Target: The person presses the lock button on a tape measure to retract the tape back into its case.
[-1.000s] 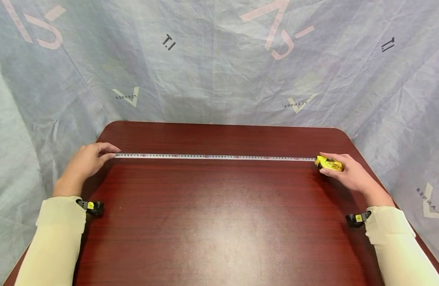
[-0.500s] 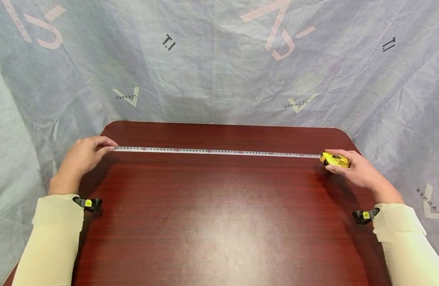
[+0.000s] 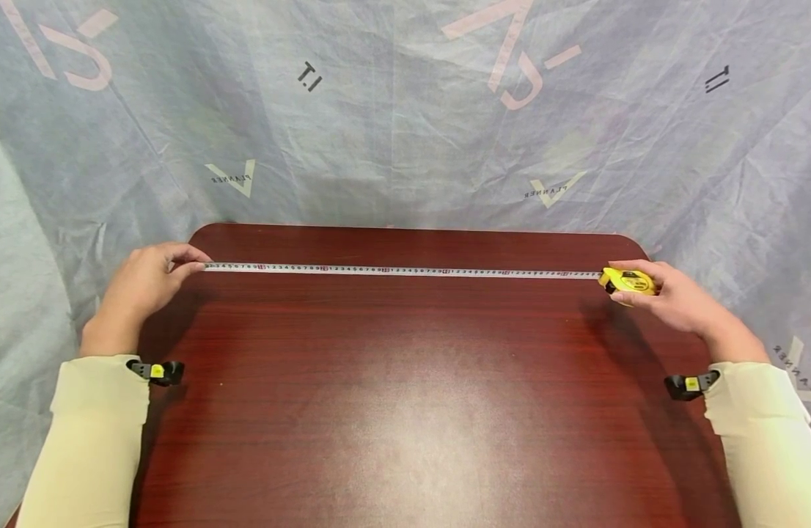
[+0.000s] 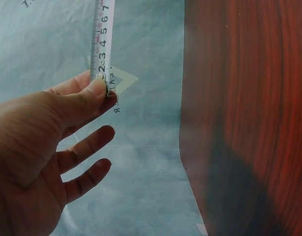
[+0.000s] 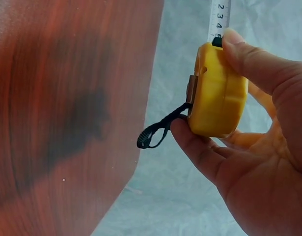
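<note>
A yellow tape measure point(image 3: 630, 284) is held in my right hand point(image 3: 684, 297), thumb near the mouth of the case and fingers round its body in the right wrist view. From the case a white blade point(image 3: 405, 271) runs straight and taut across to the left. My left hand point(image 3: 144, 282) pinches the blade's end between thumb and fingertips, the other fingers loosely spread in the left wrist view. The very end of the blade is hidden by the fingertips. A black wrist strap point(image 5: 160, 129) dangles from the case. Both hands are raised above the table, casting shadows on it.
The dark red wooden table point(image 3: 379, 352) has rounded far corners. Grey printed cloth point(image 3: 392, 110) hangs behind it and along both sides. Small black cameras point(image 3: 164, 372) sit at both wrists.
Both hands have moved away from me toward the table's far edge and slightly apart. A bit more of the blade is out, and the case has shifted right.
</note>
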{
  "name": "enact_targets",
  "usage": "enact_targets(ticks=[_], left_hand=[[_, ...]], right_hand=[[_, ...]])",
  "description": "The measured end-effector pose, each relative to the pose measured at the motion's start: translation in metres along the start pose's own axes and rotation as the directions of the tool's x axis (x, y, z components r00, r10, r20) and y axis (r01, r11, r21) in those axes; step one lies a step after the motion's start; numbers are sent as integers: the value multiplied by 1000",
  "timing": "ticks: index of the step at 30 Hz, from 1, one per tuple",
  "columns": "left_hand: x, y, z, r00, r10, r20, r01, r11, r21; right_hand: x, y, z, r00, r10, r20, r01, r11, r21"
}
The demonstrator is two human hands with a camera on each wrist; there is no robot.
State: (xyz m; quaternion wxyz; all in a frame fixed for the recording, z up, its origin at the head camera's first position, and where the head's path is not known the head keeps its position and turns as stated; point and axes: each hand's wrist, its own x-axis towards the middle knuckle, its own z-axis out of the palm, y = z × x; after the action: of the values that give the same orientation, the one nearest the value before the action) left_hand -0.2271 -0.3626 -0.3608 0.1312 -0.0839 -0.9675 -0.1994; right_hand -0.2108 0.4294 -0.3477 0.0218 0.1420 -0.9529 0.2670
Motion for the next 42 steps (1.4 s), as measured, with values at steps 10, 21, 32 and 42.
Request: enact_targets(ticks=[10,21,32,42], left_hand=[[-1,-2,-1,1000,-5,-4,5,1000,5],[-4,-1,-3,1000,-6,6,6,1000,11],[-4,-2,-2,1000,-9,-2,9,1000,14],[-4,-3,-2,1000,-23,12,23,1000,4]], right_hand=[[0,-7,-8,998,58,32,-58,998,-7],[3,-9,-8,997,36,72,-31,998,-63],[2,-11,-9,998,39,57,-39,999,-5],[1,-8,-9,999,11,51,-12,1000,23]])
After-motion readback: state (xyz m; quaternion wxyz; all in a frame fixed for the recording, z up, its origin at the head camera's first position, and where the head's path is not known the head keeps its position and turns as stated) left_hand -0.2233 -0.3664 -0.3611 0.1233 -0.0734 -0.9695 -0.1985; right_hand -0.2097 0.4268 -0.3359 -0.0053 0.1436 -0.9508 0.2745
